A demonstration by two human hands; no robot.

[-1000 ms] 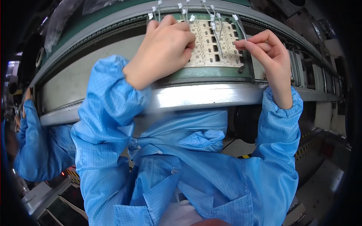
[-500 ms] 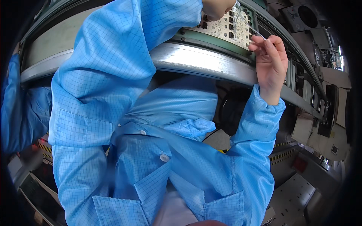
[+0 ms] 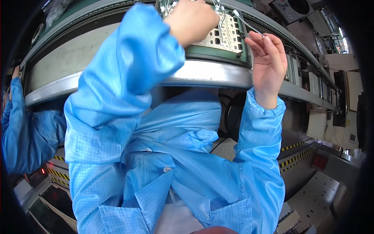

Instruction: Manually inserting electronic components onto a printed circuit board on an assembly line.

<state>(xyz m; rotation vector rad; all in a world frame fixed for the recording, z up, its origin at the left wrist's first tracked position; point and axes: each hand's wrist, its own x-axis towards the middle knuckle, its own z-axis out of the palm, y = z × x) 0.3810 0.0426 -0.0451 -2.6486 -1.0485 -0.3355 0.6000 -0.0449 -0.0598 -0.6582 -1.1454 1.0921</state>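
While green carrier [image 3: 212, 52] holds board [image 3: 230, 33] | right grip [image 3: 269, 58] pinches cable [image 3: 249, 26] | left grip [image 3: 193, 21]: can't tell

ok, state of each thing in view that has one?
Circuit board: on green carrier, partly covered by left hand
Left hand: over circuit board, fingertips hidden
Right hand: pinching a cable
Cable: gripped, slightly curved
Small red light: lit
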